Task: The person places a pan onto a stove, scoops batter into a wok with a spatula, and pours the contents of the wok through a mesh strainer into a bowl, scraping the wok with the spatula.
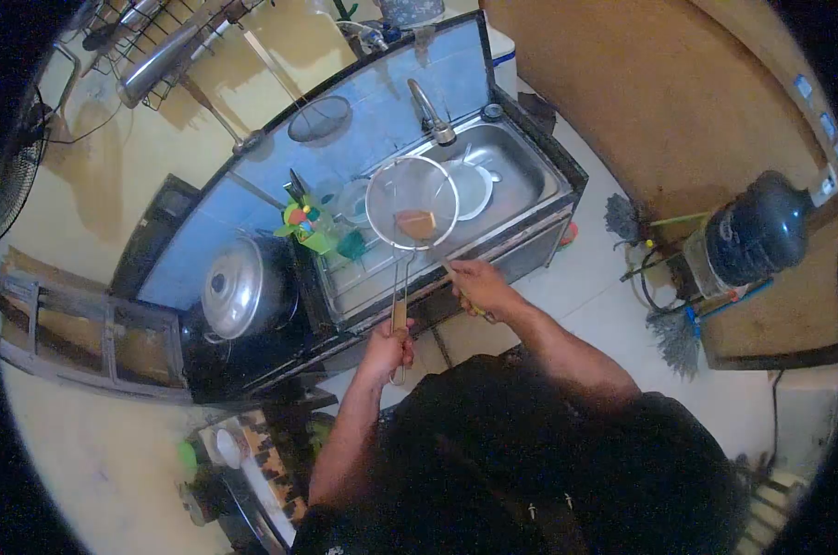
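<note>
Here, the strainer (pixel 410 192): a round mesh bowl on a long wire handle, held up in front of the sink, its hoop overlapping the drainboard and basin in this view; the placing presumably lets anything that drops through land on steel.
Left grip (pixel 388 350): fingers wrapped around the near part of the strainer's handle; so low a hold probably keeps the hand well apart from the mesh and leaves the hoop unobstructed.
Right grip (pixel 480 289): fingers clasped about the slim handle of a utensil, entering from the right; the opposed hands suggest that one steadies while the other works.
Utensil (pixel 417 224): brown head at the near side of the hoop, in line with the mesh; whether it touches the wire cannot be told.
Sink (pixel 527 171): basin on the right, drainboard on the left.
White plate (pixel 474 190): in the basin, near the tap (pixel 444 134), likely for easy rinsing.
Green caddy (pixel 315 239): at the drainboard's far left, utensils standing upright in it, plausibly to drain.
Lidded pot (pixel 234 289): on the dark surface left of the sink.
Skimmer (pixel 319 120): hanging at the far wall, handle upward, apparently for ready reach.
</note>
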`<action>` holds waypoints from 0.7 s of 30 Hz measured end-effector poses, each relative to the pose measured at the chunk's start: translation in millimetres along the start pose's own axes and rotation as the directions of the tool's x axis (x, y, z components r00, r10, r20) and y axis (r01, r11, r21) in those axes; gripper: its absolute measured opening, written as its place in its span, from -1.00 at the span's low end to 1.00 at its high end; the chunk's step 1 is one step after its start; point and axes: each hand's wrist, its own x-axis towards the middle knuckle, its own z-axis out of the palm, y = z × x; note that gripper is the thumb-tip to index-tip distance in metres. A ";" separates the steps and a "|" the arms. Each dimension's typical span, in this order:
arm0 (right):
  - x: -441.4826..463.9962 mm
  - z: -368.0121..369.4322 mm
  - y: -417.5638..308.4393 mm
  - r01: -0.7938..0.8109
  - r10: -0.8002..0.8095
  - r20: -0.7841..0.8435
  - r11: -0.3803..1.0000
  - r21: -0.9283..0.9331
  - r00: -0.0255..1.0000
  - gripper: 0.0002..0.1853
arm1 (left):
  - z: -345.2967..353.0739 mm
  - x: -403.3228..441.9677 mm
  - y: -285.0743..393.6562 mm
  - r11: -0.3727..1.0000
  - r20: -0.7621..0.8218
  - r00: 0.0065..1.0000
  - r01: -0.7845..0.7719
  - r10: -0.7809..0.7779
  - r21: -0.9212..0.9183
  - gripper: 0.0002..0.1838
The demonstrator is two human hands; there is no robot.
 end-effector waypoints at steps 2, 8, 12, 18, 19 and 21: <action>18.2 -0.3 6.5 0.069 -0.069 -0.001 0.995 -0.072 0.998 -0.57 | 1.8 -6.0 -1.8 0.998 0.042 0.998 -0.045 0.043 0.033 -0.76; 63.0 -7.9 0.2 0.257 -0.332 -0.230 0.917 -0.304 0.915 -0.58 | 12.1 -10.3 -2.2 0.994 -0.043 0.998 -0.034 0.038 0.102 -0.78; 61.0 -5.1 20.1 0.259 -0.342 -0.198 0.900 -0.351 0.919 -0.56 | 7.8 -5.6 -1.9 0.999 -0.053 0.999 0.002 0.001 0.054 -0.79; 26.4 -12.6 8.2 0.289 -0.417 -0.285 0.871 -0.398 0.863 -0.58 | 11.4 -18.3 0.1 0.978 -0.063 0.994 -0.076 0.089 0.195 -0.81; 25.8 -20.0 8.3 0.295 -0.440 -0.274 0.847 -0.442 0.855 -0.58 | 9.6 -20.9 0.4 0.976 -0.074 0.993 -0.075 0.092 0.202 -0.81; 23.4 -44.6 11.9 0.303 -0.486 -0.251 0.793 -0.528 0.837 -0.59 | 0.4 -25.5 -0.6 0.973 -0.092 0.991 -0.075 0.097 0.218 -0.82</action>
